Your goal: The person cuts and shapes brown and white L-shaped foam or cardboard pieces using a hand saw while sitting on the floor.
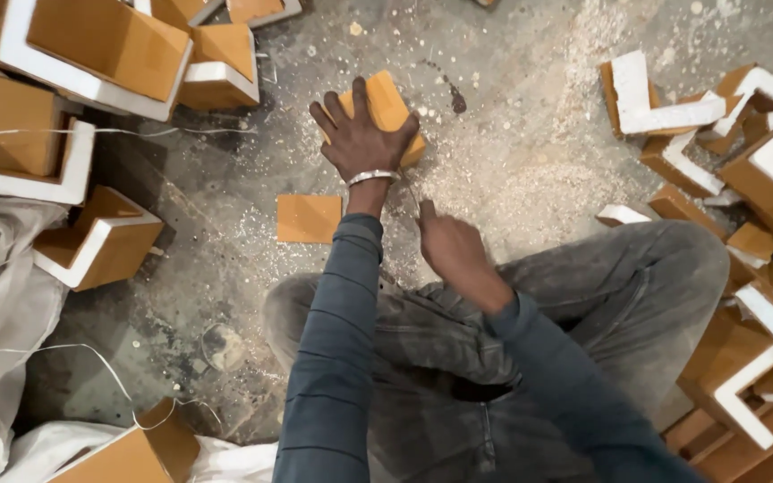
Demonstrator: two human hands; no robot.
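At floor centre, block: an orange-brown block (385, 109) lies flat on the floor (512, 134), just ahead of the person's knees, where both arms reach it without leaning.
Left hand: the left hand (361, 136) is spread wide over the block's top, palm down and fingers splayed, which looks like pinning it against sliding (a metal bangle sits at the wrist).
Right hand: the right hand (447, 243) is closed around a thin tool (411, 192) whose tip points toward the block's near edge; what kind of tool I cannot tell.
Loose panel: a flat orange square (309, 218) lies just left of the left forearm, apart from the block.
Dust: pale sawdust (530, 170) is thickest to the right of the block.
Edges: white-edged L-shaped pieces (100, 237) pile up on the left, and more corner pieces (762, 161) on the right, both well apart from the block.
Open room: bare floor shows ahead of the block and to its left.
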